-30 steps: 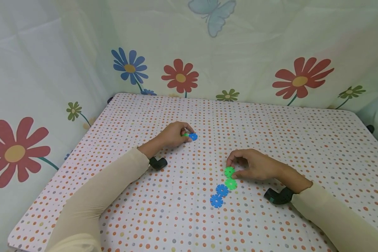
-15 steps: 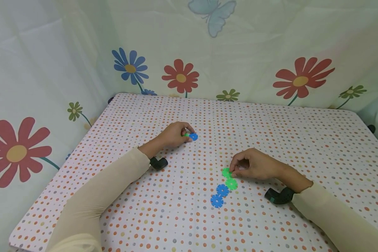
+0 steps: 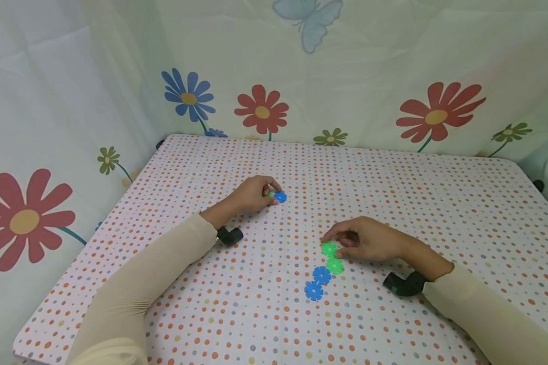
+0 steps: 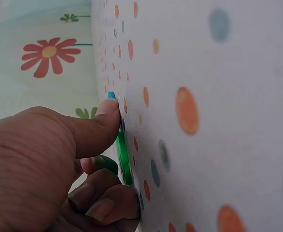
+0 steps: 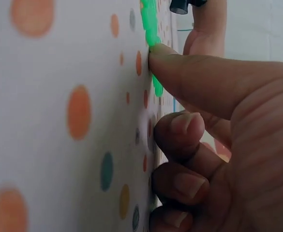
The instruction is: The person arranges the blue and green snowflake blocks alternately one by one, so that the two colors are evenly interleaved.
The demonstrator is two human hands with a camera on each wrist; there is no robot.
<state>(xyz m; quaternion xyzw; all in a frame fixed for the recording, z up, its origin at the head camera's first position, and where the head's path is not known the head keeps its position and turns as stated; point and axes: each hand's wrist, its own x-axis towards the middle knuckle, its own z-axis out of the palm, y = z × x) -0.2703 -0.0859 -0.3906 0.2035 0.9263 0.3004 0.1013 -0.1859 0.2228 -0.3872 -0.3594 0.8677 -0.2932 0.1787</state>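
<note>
In the head view my left hand (image 3: 254, 194) rests low over the table at mid-left. Its thumb and forefinger pinch a blue notched disc (image 3: 280, 197); a green notched disc (image 4: 124, 157) shows beside it under the fingers. At centre right, my right hand (image 3: 370, 238) has its thumb and forefinger curled about the far green notched disc (image 3: 329, 249) of a row. A second green disc (image 3: 334, 265) adjoins it, followed by two blue discs (image 3: 321, 275) (image 3: 313, 291) toward the front. Whether neighbouring discs interlock cannot be told.
The table (image 3: 228, 314) wears a white cloth with coloured dots. Flower-printed curtains (image 3: 365, 76) hang behind and at the left. Each wrist bears a black camera mount, one at the left wrist (image 3: 230, 236) and one at the right wrist (image 3: 404, 284).
The far green disc has shifted slightly left from a second ago. My right fingers, closer together half a second ago, now spread around it, the forefinger reaching farther left. My left hand holds still.
</note>
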